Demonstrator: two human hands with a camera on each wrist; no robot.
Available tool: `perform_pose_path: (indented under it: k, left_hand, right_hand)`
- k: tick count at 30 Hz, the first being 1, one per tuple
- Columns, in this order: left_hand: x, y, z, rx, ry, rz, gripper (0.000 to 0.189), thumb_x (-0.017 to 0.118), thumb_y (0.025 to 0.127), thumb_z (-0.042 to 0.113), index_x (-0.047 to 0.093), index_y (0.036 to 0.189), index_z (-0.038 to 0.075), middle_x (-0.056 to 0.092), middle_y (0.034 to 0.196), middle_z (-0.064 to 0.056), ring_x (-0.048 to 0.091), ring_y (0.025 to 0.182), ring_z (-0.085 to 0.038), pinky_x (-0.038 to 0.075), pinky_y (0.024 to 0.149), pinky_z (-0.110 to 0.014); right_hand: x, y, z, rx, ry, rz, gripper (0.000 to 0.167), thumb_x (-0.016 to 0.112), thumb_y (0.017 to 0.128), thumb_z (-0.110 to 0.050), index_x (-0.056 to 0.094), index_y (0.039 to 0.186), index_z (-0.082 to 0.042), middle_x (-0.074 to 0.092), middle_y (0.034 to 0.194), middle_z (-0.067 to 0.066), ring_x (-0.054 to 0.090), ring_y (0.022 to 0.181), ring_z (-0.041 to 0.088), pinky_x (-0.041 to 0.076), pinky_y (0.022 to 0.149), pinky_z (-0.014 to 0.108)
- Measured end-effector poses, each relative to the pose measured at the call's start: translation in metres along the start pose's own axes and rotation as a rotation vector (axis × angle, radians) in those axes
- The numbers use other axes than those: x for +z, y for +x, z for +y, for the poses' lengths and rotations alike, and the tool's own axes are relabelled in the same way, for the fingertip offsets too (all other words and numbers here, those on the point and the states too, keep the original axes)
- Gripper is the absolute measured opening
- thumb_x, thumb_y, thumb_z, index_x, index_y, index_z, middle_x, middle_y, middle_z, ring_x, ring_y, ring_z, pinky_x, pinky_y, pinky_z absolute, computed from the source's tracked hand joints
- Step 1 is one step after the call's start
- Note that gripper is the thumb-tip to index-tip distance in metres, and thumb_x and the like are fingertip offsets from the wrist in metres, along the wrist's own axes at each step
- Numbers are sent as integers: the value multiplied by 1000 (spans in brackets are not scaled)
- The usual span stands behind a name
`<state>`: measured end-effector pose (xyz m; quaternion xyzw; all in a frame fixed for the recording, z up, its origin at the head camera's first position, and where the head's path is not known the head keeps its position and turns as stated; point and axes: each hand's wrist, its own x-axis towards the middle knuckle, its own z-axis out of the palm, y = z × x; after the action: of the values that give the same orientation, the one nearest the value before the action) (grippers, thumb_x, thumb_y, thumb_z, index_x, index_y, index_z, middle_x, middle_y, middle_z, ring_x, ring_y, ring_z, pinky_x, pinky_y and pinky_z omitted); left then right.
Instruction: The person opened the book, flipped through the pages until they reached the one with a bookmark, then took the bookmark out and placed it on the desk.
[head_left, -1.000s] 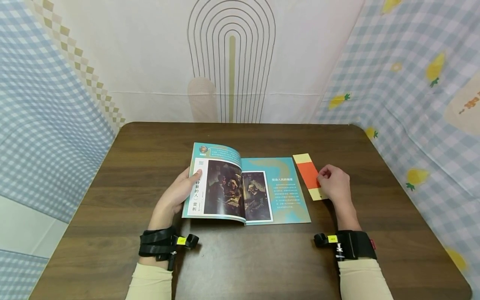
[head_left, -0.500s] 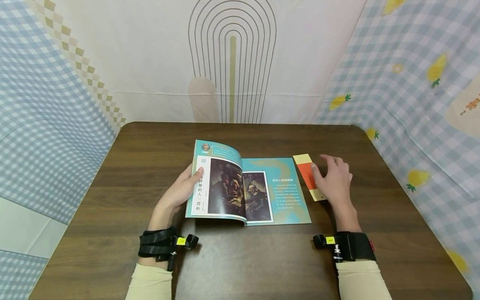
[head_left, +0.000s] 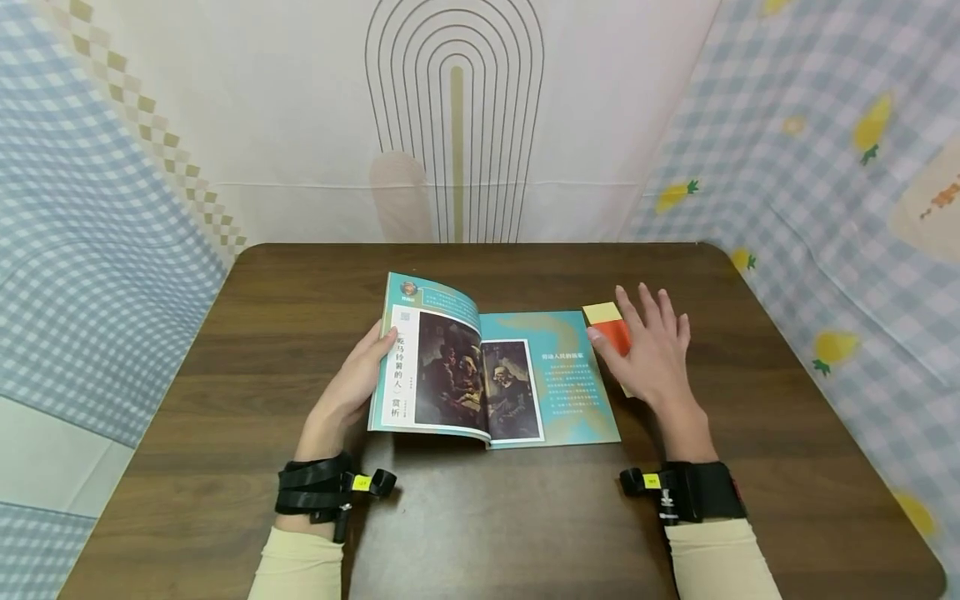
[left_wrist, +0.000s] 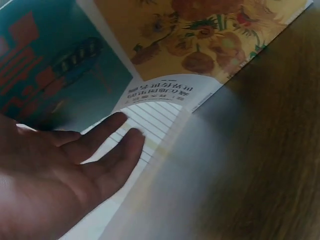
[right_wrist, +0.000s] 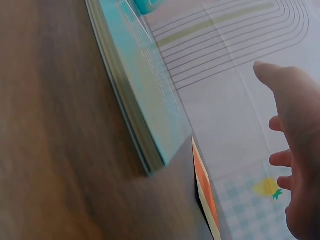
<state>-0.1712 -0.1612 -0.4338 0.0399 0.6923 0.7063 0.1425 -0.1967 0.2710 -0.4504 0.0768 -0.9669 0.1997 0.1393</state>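
Note:
An open magazine (head_left: 577, 400) lies on the table, with paintings and turquoise pages facing up. My left hand (head_left: 343, 392) holds its raised left side by the outer edge, thumb on the page and fingers behind. In the left wrist view, the fingers of that hand (left_wrist: 75, 170) lie near the cover's underside, which carries a sunflower picture (left_wrist: 200, 35). To the magazine's right is an orange and pale-yellow paper strip (head_left: 613, 333), partly hidden by my right hand (head_left: 654, 358). Spread fingers on this hand hold nothing; whether the thumb touches the strip, I cannot tell.
The brown wooden table (head_left: 495, 525) extends around the magazine on every side. Behind it hangs a pale cloth (head_left: 300, 108) with an arch pattern. Blue checked cloth (head_left: 795, 217) borders the sides. Each wrist wears a black camera strap (head_left: 311, 487).
My right hand has gone from bunched fingers at the strip's edge to spread fingers, shifting slightly left and covering more of it. The magazine's left side has risen slightly in my left hand.

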Motion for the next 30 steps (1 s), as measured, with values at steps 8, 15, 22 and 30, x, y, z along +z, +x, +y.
perform_pose_path:
  k: [8,15,22,30]
  left_hand:
    - [2,1,-1,124,-53,38,62,22,116,48,14,172,25,30,169,-6,33,148,-18,25,122,-39]
    - [3,5,1,248,-72,123,71,17,114,58,18,171,16,31,171,-13,25,158,-30,17,126,-56]
    - [2,6,-1,334,184,286,59,22,117,47,26,170,21,38,167,-7,30,157,-22,26,126,-55]
    - [5,4,-3,338,328,358,60,28,116,50,25,170,26,32,172,-6,25,159,-25,19,128,-56]
  right_hand:
    - [4,1,-11,-57,-18,-48,91,50,99,-73,26,170,-22,15,176,18,-1,162,44,-3,119,78]
    - [6,0,-14,-88,0,-28,89,49,99,-74,28,170,-23,17,176,18,1,162,43,-4,120,76]
    - [5,-1,-14,-87,-2,-19,89,49,99,-73,29,170,-23,17,176,17,0,162,42,-4,121,75]
    - [5,0,-15,-91,-7,-25,89,48,100,-74,28,170,-24,15,177,15,-1,163,41,-3,120,76]
